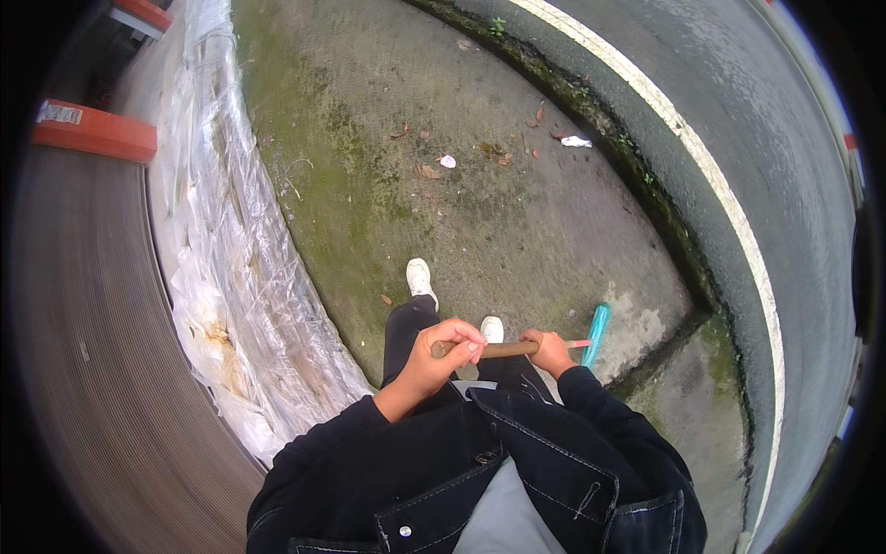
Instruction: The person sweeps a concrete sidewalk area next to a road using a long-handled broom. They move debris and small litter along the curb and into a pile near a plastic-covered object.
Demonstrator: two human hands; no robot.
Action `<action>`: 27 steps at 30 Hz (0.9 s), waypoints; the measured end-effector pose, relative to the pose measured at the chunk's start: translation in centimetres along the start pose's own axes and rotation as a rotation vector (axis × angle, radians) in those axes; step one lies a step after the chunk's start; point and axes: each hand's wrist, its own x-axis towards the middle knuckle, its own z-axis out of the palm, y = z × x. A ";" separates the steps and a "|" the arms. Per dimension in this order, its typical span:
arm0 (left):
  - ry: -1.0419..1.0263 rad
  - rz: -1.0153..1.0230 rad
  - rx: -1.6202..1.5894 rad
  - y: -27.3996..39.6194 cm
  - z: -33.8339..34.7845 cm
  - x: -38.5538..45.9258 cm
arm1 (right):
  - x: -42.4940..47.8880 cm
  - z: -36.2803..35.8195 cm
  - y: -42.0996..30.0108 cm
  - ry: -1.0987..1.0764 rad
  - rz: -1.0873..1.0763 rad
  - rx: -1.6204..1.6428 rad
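A broom with a brown wooden handle crosses in front of my body, gripped by both hands. My left hand closes around the handle near its top end. Farther down the shaft, my right hand is wrapped about it, close to a pinkish-red socket. The turquoise broom head is at the right, low over or on the concrete pavement; whether its bristles touch cannot be told. My white shoes show beyond the hands.
Scraps of white litter and dry brown leaves lie ahead on the mossy concrete. Crumpled clear plastic sheeting runs along the left, beside a ribbed roller shutter and a red pillar. A mossy edge borders the asphalt road.
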 end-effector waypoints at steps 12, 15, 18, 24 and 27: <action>0.028 0.762 0.474 25.1 -15.2 5.3 | 32.6 -1.0 -33.1 0.298 -0.683 0.290; -0.024 0.785 0.518 29.2 -20.4 4.1 | 35.7 -1.0 -38.6 0.282 -0.743 0.210; -0.017 0.784 0.494 32.8 -26.7 0.6 | 34.5 0.1 -42.9 0.270 -0.716 0.223; 0.012 0.476 -0.041 26.7 -35.7 9.0 | 33.2 3.7 -35.4 0.171 -0.260 0.041; -0.015 0.261 -0.128 20.3 -34.9 12.6 | 31.8 6.1 -28.1 0.071 -0.041 -0.082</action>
